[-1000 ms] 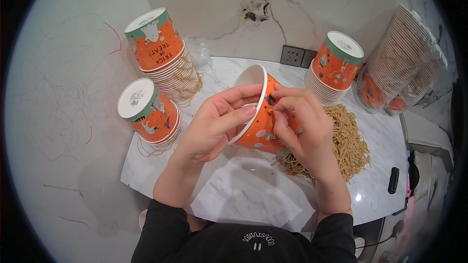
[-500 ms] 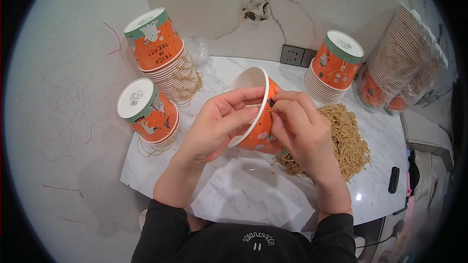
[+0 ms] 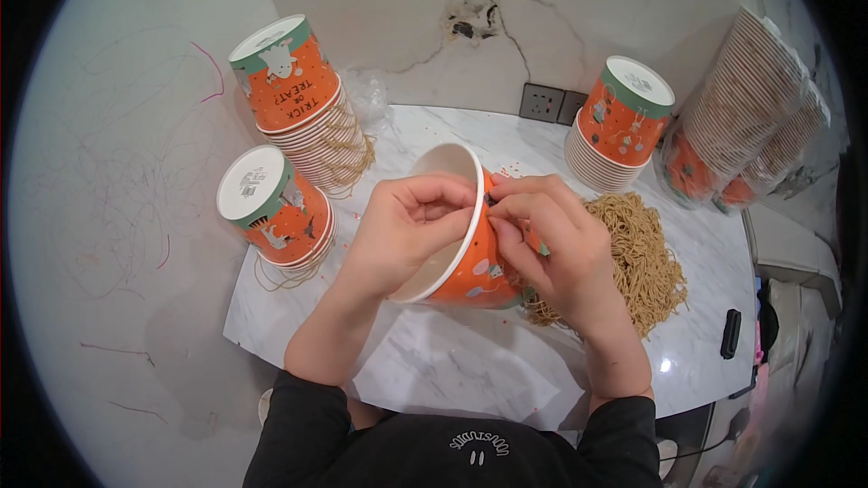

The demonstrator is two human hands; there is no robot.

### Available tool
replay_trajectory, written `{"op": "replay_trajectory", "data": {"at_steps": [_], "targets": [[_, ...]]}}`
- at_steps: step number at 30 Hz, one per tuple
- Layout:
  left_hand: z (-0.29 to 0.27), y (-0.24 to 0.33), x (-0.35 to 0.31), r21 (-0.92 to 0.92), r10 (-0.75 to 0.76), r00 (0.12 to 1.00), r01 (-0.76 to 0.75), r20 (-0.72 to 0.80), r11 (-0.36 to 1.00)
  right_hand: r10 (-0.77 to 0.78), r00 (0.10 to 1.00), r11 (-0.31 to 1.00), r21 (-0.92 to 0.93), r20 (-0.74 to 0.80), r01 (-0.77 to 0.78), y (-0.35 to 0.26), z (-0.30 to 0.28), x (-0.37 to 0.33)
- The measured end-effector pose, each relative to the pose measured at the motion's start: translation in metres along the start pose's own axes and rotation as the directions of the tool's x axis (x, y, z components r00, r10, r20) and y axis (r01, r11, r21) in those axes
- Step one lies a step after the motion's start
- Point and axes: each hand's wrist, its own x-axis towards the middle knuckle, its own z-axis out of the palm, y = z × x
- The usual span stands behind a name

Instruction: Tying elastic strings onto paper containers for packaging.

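Note:
An orange paper bucket with a white rim is tipped on its side over the table, its mouth turned toward my left hand. That hand's curled fingers reach inside the mouth and press at the inner wall near the rim. On the outer wall, opposite them, my right hand pinches with thumb and forefinger just below the rim. Whatever lies between its fingertips is too small to make out. Beside and partly under the right hand spreads a heap of tan cord.
Upturned stacks of matching buckets stand at the far left, near left and back right; cords hang from the left ones. Plastic-wrapped stacks lean farther right. A black object lies near the marble table's right edge.
The bucket has swung lower and to the left, showing more of its outer wall. My left hand's fingers have curled in more, and the right hand's fingertips have shifted slightly left with the rim.

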Motion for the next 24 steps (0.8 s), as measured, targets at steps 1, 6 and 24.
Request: {"op": "replay_trajectory", "data": {"at_steps": [1,6,24], "targets": [[0.001,0.000,-0.001,0.038,0.040,0.999,-0.039,-0.015,0.999,-0.005,1.000,1.000,0.012,0.013,0.005,0.000,-0.001,0.000],[0.010,0.009,-0.008,0.342,0.214,0.972,-0.167,-0.102,0.925,0.232,0.962,0.942,0.215,0.142,-0.259,0.003,-0.010,0.000],[0.012,0.025,-0.014,0.491,0.318,0.946,-0.309,0.067,0.815,0.399,0.865,0.662,0.558,0.303,-0.501,-0.008,-0.013,-0.001]]}}
